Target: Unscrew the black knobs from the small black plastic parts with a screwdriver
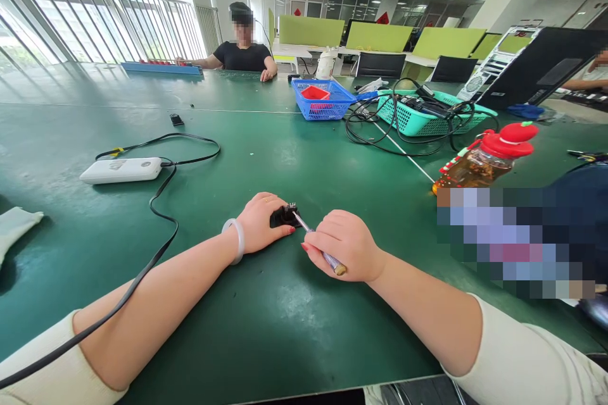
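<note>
My left hand, with a pale bangle on its wrist, is curled over a small black part and presses it onto the green table. My right hand is closed round a thin screwdriver with a clear handle. The metal tip of the tool points up and left and meets the top of the black part. Both forearms rest on the table in front of me.
A white power bank with a black cable lies at the left. A blue basket and a teal basket of cables stand further back. A red-capped bottle lies at the right. Another person sits at the far edge.
</note>
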A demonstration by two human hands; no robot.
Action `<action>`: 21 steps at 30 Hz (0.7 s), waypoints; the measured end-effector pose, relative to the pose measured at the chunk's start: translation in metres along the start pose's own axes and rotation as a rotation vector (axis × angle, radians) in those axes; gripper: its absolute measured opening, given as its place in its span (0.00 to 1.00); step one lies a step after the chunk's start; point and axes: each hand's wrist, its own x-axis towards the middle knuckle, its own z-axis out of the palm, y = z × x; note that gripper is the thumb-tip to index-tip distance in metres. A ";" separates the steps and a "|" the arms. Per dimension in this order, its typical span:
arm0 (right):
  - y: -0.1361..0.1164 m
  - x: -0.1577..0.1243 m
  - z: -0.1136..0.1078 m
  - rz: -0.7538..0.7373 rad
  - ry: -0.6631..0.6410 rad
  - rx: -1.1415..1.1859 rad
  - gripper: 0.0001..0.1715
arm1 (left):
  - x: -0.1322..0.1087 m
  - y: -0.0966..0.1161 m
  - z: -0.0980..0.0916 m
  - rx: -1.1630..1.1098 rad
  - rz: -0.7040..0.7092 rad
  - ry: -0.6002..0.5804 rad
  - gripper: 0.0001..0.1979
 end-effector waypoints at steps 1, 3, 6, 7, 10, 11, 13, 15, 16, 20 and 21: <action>0.001 -0.001 0.000 0.010 0.011 0.002 0.12 | 0.000 0.000 0.000 0.003 0.000 -0.003 0.19; 0.002 -0.002 0.001 0.047 0.027 0.017 0.11 | 0.000 0.000 0.000 0.015 -0.006 -0.006 0.18; 0.004 -0.003 0.003 0.170 0.043 0.110 0.10 | 0.000 0.001 0.000 0.020 -0.011 -0.007 0.19; 0.005 -0.004 0.004 0.237 0.049 0.162 0.11 | -0.001 0.001 0.001 0.015 -0.007 -0.005 0.19; 0.008 -0.004 0.007 0.518 0.073 0.319 0.15 | -0.001 0.000 0.002 0.000 0.019 0.001 0.18; 0.010 -0.004 0.008 0.635 0.083 0.361 0.16 | -0.001 0.000 0.002 -0.001 0.026 0.001 0.17; 0.014 -0.004 0.009 0.874 0.122 0.430 0.20 | -0.001 -0.001 0.003 0.000 0.029 -0.001 0.16; 0.018 -0.005 0.010 1.058 0.182 0.494 0.24 | -0.001 -0.001 0.003 0.003 0.027 -0.003 0.16; 0.019 -0.005 0.010 1.109 0.210 0.523 0.25 | -0.001 -0.001 0.003 0.004 0.026 -0.001 0.17; 0.017 -0.004 0.009 1.077 0.224 0.599 0.29 | -0.002 -0.002 0.005 0.005 0.004 0.029 0.20; 0.015 -0.004 0.008 1.042 0.203 0.603 0.29 | -0.002 -0.002 0.005 0.004 -0.001 0.040 0.21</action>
